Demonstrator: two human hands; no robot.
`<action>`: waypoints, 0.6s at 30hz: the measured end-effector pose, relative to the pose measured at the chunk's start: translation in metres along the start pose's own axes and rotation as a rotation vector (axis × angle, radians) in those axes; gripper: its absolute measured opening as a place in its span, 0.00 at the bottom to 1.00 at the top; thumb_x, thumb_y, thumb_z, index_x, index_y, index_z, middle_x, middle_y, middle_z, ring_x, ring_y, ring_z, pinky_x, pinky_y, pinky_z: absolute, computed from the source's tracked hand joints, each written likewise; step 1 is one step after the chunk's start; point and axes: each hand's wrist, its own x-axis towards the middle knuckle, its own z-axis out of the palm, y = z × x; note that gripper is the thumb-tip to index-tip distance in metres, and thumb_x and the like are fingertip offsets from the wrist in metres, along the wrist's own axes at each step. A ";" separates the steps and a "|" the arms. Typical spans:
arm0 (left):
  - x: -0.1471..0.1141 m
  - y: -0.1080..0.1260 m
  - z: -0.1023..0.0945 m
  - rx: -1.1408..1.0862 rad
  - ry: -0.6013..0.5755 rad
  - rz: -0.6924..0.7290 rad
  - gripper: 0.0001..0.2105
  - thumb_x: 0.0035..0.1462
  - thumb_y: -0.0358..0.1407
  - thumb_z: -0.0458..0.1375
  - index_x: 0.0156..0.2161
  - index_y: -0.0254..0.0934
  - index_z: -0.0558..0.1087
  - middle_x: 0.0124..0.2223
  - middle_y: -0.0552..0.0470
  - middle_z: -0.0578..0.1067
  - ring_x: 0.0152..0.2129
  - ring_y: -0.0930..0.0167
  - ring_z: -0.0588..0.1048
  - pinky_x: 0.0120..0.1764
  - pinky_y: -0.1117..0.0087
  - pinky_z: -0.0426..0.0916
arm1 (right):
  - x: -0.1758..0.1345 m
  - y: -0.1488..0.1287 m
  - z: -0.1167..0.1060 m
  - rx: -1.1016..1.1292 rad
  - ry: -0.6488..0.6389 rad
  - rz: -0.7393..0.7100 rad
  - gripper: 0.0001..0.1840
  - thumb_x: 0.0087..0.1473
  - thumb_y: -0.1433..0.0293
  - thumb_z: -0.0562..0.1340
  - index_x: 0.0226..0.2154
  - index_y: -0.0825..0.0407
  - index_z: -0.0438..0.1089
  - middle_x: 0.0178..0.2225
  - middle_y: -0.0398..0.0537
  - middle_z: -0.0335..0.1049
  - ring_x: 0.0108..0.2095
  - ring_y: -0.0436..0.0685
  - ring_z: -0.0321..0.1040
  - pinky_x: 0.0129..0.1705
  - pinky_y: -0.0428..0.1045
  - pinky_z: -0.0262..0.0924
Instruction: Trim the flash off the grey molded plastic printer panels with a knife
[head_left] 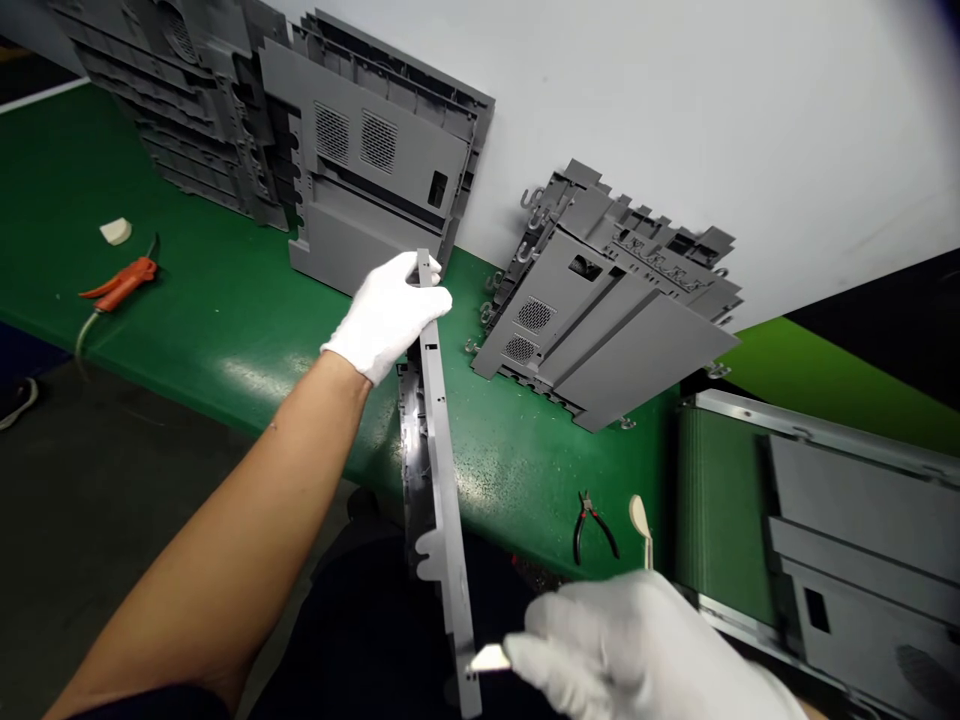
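Observation:
A grey plastic panel (pixel 442 440) stands edge-on in front of me, its narrow side toward the camera. My left hand (pixel 388 312), in a white glove, is closed around its far end, thumb across the edge. Near the panel's close end, my right hand (pixel 611 650), also gloved in white, is closed on what looks like a knife (pixel 490 659). Only its short bright blade shows, and the handle is hidden in the fingers. The blade's tip lies at the panel's edge beside small holes; whether it touches cannot be made out.
Grey panels (pixel 390 150) lean against the white wall at left, and another stack (pixel 600 310) leans at right. On the green table (pixel 247 370) lie an orange air gun (pixel 120 283) and cutting pliers (pixel 591 525). A conveyor (pixel 724 510) at right carries a grey panel (pixel 870 510).

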 end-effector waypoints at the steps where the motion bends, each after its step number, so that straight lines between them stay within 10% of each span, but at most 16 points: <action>1: 0.000 0.000 0.000 -0.009 0.001 0.006 0.13 0.44 0.29 0.60 0.39 0.41 0.72 0.40 0.50 0.75 0.37 0.65 0.71 0.41 0.61 0.66 | 0.007 0.000 -0.002 0.177 -0.041 0.067 0.26 0.68 0.54 0.51 0.23 0.50 0.59 0.19 0.36 0.58 0.19 0.46 0.52 0.21 0.44 0.44; 5: -0.001 0.000 0.000 -0.021 -0.005 0.006 0.14 0.44 0.31 0.61 0.39 0.41 0.73 0.43 0.49 0.76 0.38 0.64 0.71 0.42 0.60 0.67 | 0.044 -0.011 0.005 0.672 -0.017 0.344 0.26 0.56 0.49 0.63 0.23 0.50 0.57 0.21 0.36 0.54 0.24 0.47 0.52 0.23 0.43 0.49; 10: -0.003 0.000 -0.006 -0.045 -0.019 -0.033 0.15 0.45 0.32 0.60 0.42 0.41 0.73 0.48 0.47 0.76 0.39 0.64 0.72 0.43 0.60 0.67 | 0.047 -0.010 0.025 0.814 -0.182 0.317 0.28 0.45 0.49 0.70 0.22 0.48 0.56 0.19 0.35 0.53 0.22 0.49 0.53 0.21 0.45 0.50; 13: -0.005 -0.001 -0.012 -0.068 -0.031 -0.034 0.15 0.46 0.33 0.60 0.43 0.41 0.72 0.48 0.49 0.76 0.40 0.64 0.72 0.44 0.61 0.66 | 0.033 0.005 0.014 0.704 -0.214 0.250 0.25 0.52 0.43 0.62 0.24 0.47 0.63 0.21 0.39 0.58 0.23 0.53 0.59 0.23 0.47 0.54; 18: 0.000 0.005 -0.020 -0.046 -0.105 -0.003 0.08 0.54 0.40 0.58 0.39 0.40 0.71 0.40 0.52 0.74 0.38 0.66 0.70 0.44 0.64 0.64 | 0.060 0.028 -0.031 0.602 0.100 0.161 0.27 0.68 0.49 0.46 0.32 0.49 0.66 0.24 0.38 0.59 0.26 0.50 0.57 0.31 0.47 0.58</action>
